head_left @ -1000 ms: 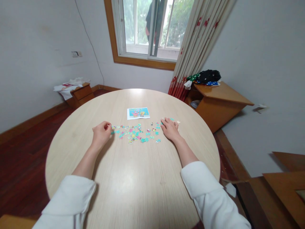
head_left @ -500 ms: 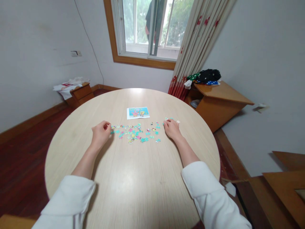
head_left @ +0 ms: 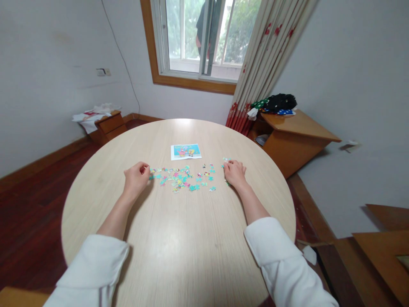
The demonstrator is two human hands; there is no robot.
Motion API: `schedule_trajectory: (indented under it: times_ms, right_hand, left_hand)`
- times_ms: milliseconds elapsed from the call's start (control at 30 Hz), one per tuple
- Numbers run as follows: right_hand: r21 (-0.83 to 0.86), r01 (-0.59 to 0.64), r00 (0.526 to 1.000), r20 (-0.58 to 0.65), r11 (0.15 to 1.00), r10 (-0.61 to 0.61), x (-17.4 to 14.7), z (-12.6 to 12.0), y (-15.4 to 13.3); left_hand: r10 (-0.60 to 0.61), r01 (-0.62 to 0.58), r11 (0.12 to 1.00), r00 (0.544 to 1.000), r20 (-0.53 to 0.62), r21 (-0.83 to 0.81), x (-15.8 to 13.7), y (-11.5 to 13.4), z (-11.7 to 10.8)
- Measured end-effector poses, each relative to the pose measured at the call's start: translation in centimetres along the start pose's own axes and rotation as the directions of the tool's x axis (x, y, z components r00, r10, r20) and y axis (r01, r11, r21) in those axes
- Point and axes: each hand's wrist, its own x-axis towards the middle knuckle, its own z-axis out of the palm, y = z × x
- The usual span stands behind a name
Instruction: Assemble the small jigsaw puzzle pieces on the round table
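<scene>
Many small jigsaw puzzle pieces (head_left: pixel 181 181) in turquoise, pink and yellow lie loose across the middle of the round table. My left hand (head_left: pixel 136 177) is at their left edge, thumb and fingers closed in a pinch. What sits between those fingertips is too small to make out. At the right end, my right hand (head_left: pixel 235 173) rests low with its fingers curled down over a few pieces, partly hiding them; its fingertips cannot be seen clearly. Just beyond the pieces lies a picture card (head_left: pixel 185 152) with pink and yellow cartoon figures on blue.
The pale wooden table (head_left: pixel 166 247) fills the centre. Past its far edge are a window (head_left: pixel 191 76) and a curtain (head_left: pixel 265 55). A wooden cabinet (head_left: pixel 297 128) with clothes (head_left: pixel 281 102) on top stands at right, a small stool-like stand (head_left: pixel 110 124) with cloth at left.
My right hand has shifted slightly right over the pieces, and its fingers have spread a little. The left hand keeps its pinch in about the same place.
</scene>
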Motion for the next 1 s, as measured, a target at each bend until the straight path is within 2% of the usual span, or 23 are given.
schedule_trajectory:
  times_ms: [233,400,567,733,833,1000]
  right_hand:
    - [0.035,0.005,1.0,0.024,0.999,-0.006,0.1,0.2,0.0]
    - [0.077,0.016,0.998,-0.056,0.997,-0.012,0.1,-0.2,0.2]
    - [0.206,0.135,0.987,-0.117,0.969,-0.112,0.1,-0.5,-0.7]
    - [0.303,0.265,0.96,0.005,0.915,-0.28,-1.7,-0.4,-4.5]
    - [0.332,0.35,0.91,0.1,0.876,-0.402,-3.1,-0.4,-6.7]
    - [0.31,0.398,0.865,0.188,0.864,-0.466,-3.9,-0.4,-7.8]
  left_hand:
    - [-0.004,0.004,1.0,1.0,0.006,-0.003,0.0,0.2,-0.1]
    - [0.004,-0.004,1.0,1.0,0.003,0.006,0.1,-0.1,0.1]
    - [0.01,-0.01,1.0,1.0,0.004,-0.002,0.1,-0.1,0.1]
    - [0.001,-0.001,1.0,1.0,0.009,0.006,0.0,0.1,-0.1]
    - [0.0,0.0,1.0,1.0,0.01,0.005,0.1,0.0,0.0]
    - [0.004,-0.004,1.0,1.0,0.004,0.009,0.1,0.0,0.0]
